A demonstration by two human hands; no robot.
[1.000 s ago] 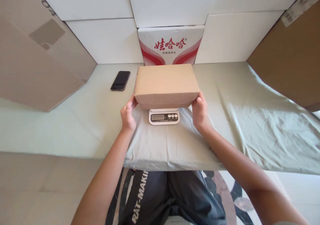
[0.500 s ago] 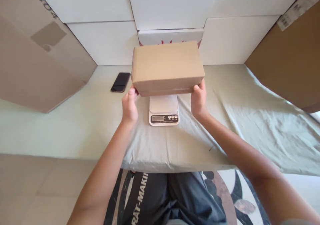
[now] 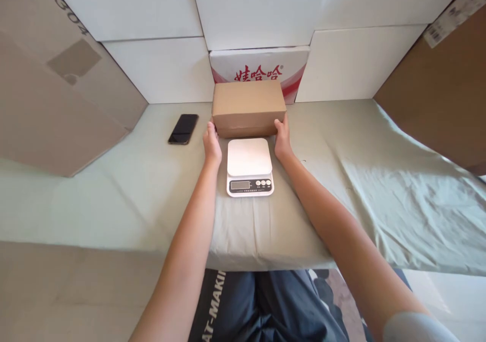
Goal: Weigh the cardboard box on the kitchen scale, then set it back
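Cardboard box, on the scale a second ago, now sits at twelve o'clock behind it on the cloth-covered counter; left hand and right hand press its ends, so the scale's plate stands bare

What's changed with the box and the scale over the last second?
The cardboard box was lifted off the scale and moved away from the person; it is now behind the scale, in front of the red-printed carton. The left hand and right hand keep their grip on its two ends. The scale's white platform is now bare. The phone and the scale stayed put on the cloth.
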